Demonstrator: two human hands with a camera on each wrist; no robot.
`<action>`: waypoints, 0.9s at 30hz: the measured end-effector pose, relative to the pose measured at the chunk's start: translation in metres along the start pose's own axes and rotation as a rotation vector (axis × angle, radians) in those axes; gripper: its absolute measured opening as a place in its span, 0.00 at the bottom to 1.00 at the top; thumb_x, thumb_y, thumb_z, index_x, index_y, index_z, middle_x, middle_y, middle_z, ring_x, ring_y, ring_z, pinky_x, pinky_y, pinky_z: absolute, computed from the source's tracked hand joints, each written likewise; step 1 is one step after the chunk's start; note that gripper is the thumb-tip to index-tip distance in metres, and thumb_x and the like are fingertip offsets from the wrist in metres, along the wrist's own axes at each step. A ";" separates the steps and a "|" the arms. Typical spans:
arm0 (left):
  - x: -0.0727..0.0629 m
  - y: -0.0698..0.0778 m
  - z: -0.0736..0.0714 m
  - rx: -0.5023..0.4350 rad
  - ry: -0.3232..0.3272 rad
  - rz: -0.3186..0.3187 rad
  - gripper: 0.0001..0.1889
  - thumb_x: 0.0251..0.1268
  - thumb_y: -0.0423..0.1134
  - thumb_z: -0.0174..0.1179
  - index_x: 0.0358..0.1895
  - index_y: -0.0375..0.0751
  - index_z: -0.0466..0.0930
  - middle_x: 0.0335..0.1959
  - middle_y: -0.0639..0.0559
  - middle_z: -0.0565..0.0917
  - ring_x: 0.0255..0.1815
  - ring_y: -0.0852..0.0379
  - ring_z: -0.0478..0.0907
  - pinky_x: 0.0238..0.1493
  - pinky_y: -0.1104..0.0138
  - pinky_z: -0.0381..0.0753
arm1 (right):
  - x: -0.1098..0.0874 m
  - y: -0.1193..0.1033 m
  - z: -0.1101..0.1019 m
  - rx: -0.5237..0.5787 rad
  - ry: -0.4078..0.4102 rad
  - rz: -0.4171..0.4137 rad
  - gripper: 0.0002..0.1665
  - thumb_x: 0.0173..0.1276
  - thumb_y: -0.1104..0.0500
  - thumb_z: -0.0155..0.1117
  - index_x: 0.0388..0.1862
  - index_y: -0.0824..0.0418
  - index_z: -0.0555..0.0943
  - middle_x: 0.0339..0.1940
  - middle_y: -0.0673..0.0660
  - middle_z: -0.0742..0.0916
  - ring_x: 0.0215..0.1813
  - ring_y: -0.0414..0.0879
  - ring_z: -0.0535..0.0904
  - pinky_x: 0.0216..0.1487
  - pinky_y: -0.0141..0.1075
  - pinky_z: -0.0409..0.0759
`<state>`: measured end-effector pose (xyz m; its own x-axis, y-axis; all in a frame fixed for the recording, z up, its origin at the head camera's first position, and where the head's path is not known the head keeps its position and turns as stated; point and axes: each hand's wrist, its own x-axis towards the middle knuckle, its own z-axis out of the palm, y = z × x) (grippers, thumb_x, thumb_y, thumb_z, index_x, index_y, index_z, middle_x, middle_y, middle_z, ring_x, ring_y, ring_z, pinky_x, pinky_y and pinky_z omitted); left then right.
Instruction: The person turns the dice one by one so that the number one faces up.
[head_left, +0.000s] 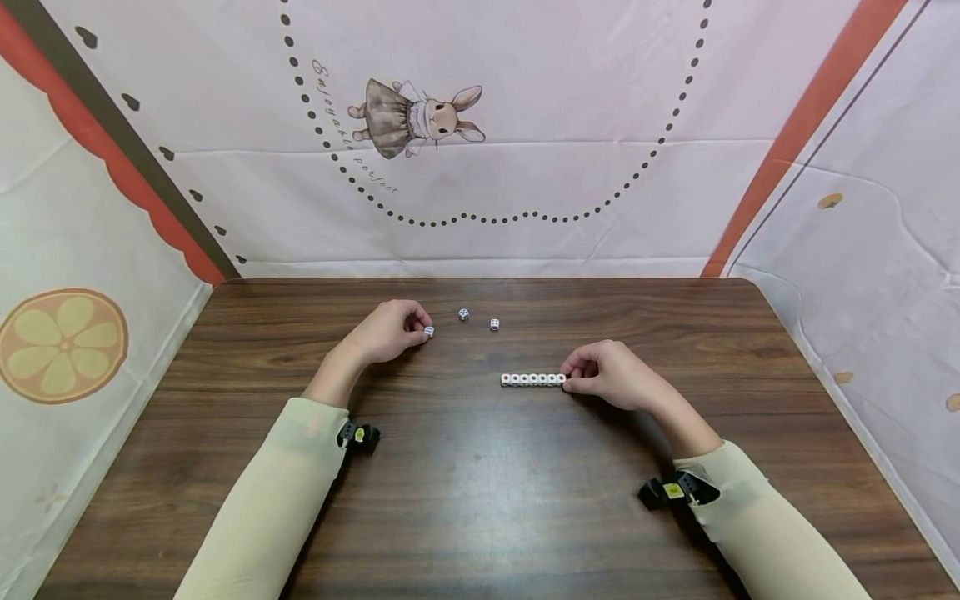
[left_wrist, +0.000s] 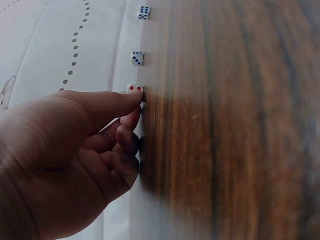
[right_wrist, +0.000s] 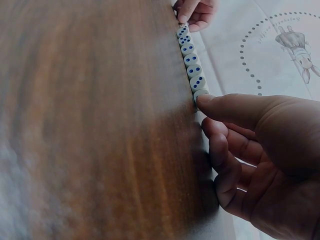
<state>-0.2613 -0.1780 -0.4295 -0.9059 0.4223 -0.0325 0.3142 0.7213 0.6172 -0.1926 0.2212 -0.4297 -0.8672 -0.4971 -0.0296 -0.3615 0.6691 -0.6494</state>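
Between thumb and fingers, my left hand pinches a small white die on the left side of the wooden table. Two red dots show on this die above the thumb in the left wrist view. Right of centre, several white dice stand in a straight, close-packed row, each with a red dot on top. My right hand pinches the row's right end die, which the thumb partly covers in the right wrist view. Blue dots show on the row's near sides.
Two loose dice, one nearer the left hand and another to its right, lie beyond the row. Behind the wooden table hangs a pale printed cloth with a rabbit figure, and cloth also borders both sides.
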 end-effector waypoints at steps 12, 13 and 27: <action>0.001 0.001 0.001 0.014 0.003 0.013 0.12 0.68 0.35 0.73 0.51 0.39 0.84 0.40 0.49 0.82 0.43 0.51 0.77 0.51 0.56 0.75 | 0.000 0.000 0.000 0.002 0.001 -0.002 0.05 0.68 0.59 0.79 0.40 0.54 0.89 0.29 0.43 0.85 0.32 0.41 0.79 0.37 0.36 0.77; 0.002 0.001 0.002 0.019 0.001 0.015 0.12 0.68 0.36 0.74 0.51 0.39 0.85 0.40 0.49 0.82 0.44 0.51 0.77 0.51 0.56 0.75 | 0.000 0.000 0.000 0.001 0.002 -0.002 0.05 0.68 0.59 0.79 0.39 0.54 0.89 0.29 0.43 0.85 0.32 0.41 0.79 0.37 0.36 0.77; 0.004 0.006 0.004 0.053 -0.011 0.020 0.07 0.70 0.35 0.72 0.47 0.40 0.86 0.37 0.50 0.82 0.40 0.52 0.77 0.47 0.56 0.75 | -0.001 -0.002 -0.001 0.004 0.004 0.002 0.05 0.67 0.59 0.79 0.40 0.55 0.89 0.29 0.43 0.85 0.32 0.41 0.79 0.37 0.36 0.77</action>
<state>-0.2615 -0.1698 -0.4287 -0.8962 0.4427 -0.0291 0.3471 0.7406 0.5754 -0.1915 0.2211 -0.4281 -0.8695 -0.4932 -0.0280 -0.3580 0.6681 -0.6523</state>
